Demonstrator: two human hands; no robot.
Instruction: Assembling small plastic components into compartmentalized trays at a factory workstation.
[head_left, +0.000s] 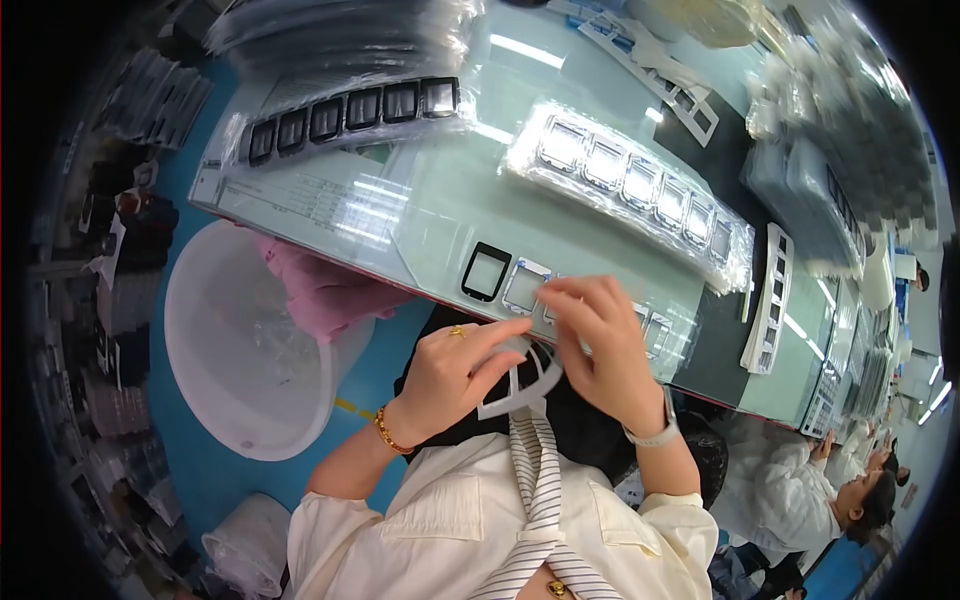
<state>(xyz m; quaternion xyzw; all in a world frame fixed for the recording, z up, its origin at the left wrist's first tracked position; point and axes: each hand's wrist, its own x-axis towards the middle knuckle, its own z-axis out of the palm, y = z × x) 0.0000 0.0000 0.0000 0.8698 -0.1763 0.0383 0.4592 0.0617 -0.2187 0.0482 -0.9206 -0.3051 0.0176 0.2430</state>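
Observation:
My left hand [450,378], with a ring and a beaded bracelet, is at the table's front edge. Its thumb and index finger are around a curved white strip with window cutouts [520,393], which hangs over my lap; the exact grip is partly hidden. My right hand [608,345], wearing a watch, is raised beside it with bent fingers apart, nothing visible in them. Behind the hands a row of small rectangular frames lies along the edge: a black frame [486,272] at the left, then a pale-faced frame [524,286], others partly covered by my right hand.
On the glass-topped table [430,220] lie a plastic-wrapped tray of silvery frames [640,185] and a row of black frames [350,115]. Another white strip [770,300] lies at the right. A white bin [250,420] with pink cloth [320,290] stands left; a co-worker [800,495] sits right.

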